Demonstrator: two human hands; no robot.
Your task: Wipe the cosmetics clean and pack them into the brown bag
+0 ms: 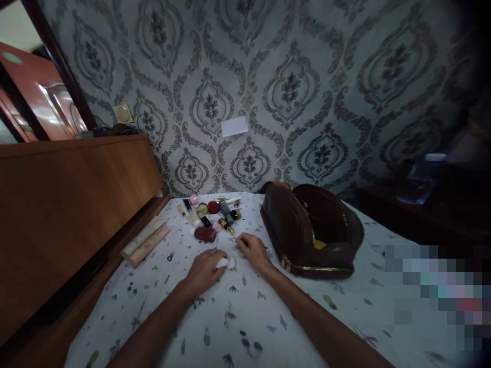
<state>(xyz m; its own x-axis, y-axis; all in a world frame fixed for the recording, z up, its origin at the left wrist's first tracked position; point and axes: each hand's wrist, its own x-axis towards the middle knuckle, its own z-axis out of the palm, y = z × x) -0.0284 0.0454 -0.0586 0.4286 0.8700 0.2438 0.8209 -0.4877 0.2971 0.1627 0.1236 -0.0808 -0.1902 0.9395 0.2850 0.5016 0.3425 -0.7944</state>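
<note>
Pinching a white wad [223,262] in the left hand [205,268], right hand [253,250] grip pressed together on a thin item [233,237]

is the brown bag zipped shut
No, the brown bag gapes open, with something yellow showing inside it.

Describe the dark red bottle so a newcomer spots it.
Left of the open brown bag, small cosmetics cluster on the white patterned sheet. At the cluster's near edge, just beyond the left hand, the dark red bottle lies on its side. It is elongated, unlike the round red jar farther back.
</note>
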